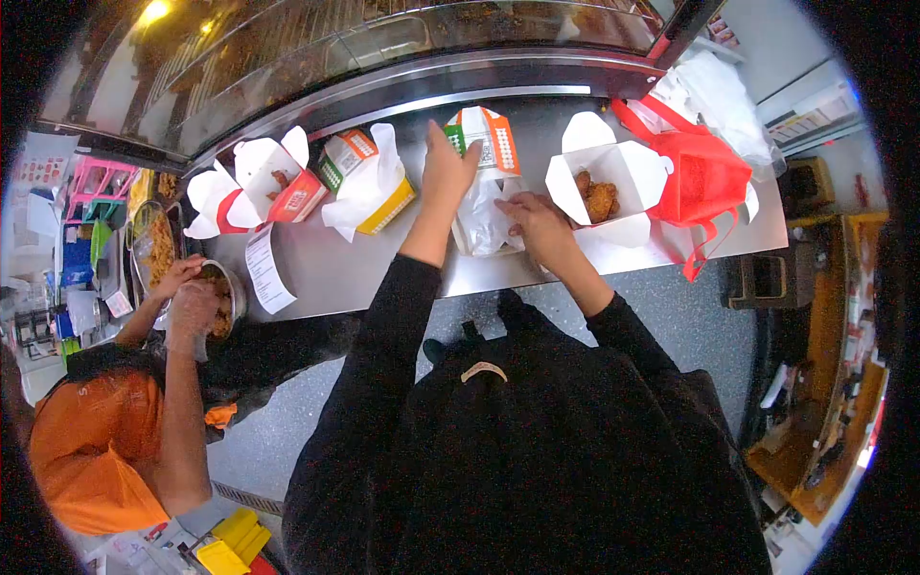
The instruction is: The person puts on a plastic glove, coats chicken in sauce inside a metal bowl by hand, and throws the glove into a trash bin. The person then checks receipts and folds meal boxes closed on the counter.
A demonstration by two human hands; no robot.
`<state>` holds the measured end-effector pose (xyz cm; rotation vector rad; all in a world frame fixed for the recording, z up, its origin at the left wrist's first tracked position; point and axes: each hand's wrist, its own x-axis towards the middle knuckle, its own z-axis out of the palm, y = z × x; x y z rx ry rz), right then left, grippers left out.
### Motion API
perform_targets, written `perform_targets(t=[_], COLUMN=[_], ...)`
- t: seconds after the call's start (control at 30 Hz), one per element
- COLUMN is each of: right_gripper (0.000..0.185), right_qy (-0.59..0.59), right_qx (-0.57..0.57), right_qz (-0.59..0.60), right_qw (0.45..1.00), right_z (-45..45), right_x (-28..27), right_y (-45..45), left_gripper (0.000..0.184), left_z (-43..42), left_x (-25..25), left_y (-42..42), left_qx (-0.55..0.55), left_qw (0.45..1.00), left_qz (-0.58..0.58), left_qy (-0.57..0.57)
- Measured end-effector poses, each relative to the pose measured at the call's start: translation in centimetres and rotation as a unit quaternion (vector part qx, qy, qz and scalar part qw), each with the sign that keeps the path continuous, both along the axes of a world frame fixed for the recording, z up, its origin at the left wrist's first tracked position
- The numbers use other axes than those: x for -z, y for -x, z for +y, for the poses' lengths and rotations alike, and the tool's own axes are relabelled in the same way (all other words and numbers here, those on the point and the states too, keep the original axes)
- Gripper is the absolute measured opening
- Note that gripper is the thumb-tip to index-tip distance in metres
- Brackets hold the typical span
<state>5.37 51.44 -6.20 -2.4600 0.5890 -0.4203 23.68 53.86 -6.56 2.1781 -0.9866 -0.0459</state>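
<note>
Between my hands a takeaway box (495,134) stands with its green, white and orange printed lid raised at the far side. White paper or plastic (484,220) covers the near part, so its contents are hidden. My left hand (448,172) is at the lid's left edge, fingers stretched forward and thumb apart. Over the box's right side, my right hand (541,227) touches the white covering with its fingers apart. Just right of it, an open white carton (628,172) holds fried chicken (601,198).
Left along the steel counter (350,273) are a yellow-sided box (386,209), a red-and-white carton (297,195) and a receipt (268,268). A red bag (704,177) stands right. Glass (383,38) borders the back. A co-worker in orange (101,446) handles a metal bowl (230,297).
</note>
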Motion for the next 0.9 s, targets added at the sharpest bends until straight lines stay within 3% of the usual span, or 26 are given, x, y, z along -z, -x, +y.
perform_targets(t=[0.07, 0.17, 0.27, 0.4, 0.5, 0.6, 0.8, 0.87, 0.9], right_gripper=[0.036, 0.036, 0.035, 0.035, 0.035, 0.029, 0.024, 0.024, 0.025], right_qy=[0.056, 0.112, 0.127, 0.142, 0.124, 0.072, -0.044, -0.044, -0.071], right_qx=[-0.023, -0.050, -0.048, -0.031, -0.003, 0.042, 0.133, 0.166, 0.185], right_qz=[0.049, 0.055, 0.070, 0.068, 0.057, 0.004, -0.128, -0.177, -0.147], right_qw=[0.997, 0.991, 0.988, 0.987, 0.991, 0.996, 0.982, 0.969, 0.969], right_z=[-0.1, -0.4, -0.1, 0.6, 1.0, 1.5, 2.8, 2.9, 2.8], right_x=[-0.7, -0.8, -1.2, -1.7, -1.1, -0.1, 0.9, 0.3, 0.1], right_y=[-0.1, -0.2, -0.2, 0.1, 0.0, -0.2, -0.4, -1.0, -1.2], left_gripper=[0.075, 0.076, 0.073, 0.068, 0.062, 0.059, 0.057, 0.057, 0.057], left_z=[-1.1, -1.8, -0.6, 2.0, 4.3, 6.9, 10.1, 10.6, 10.7], left_x=[-2.4, -2.0, -2.8, -3.4, -2.4, -2.0, 0.1, 0.2, 0.0], left_y=[-0.1, -1.6, -1.5, -0.4, -0.1, 1.0, 1.9, 2.4, 2.7], left_qx=[-0.014, 0.040, 0.068, 0.083, 0.150, 0.175, 0.179, 0.158, 0.148], left_qw=[0.988, 0.974, 0.984, 0.989, 0.971, 0.970, 0.966, 0.972, 0.973], left_qz=[0.084, 0.071, 0.073, 0.120, 0.171, 0.106, -0.027, 0.036, 0.068], left_qy=[-0.129, -0.212, -0.150, 0.017, 0.078, 0.131, 0.185, 0.171, 0.164])
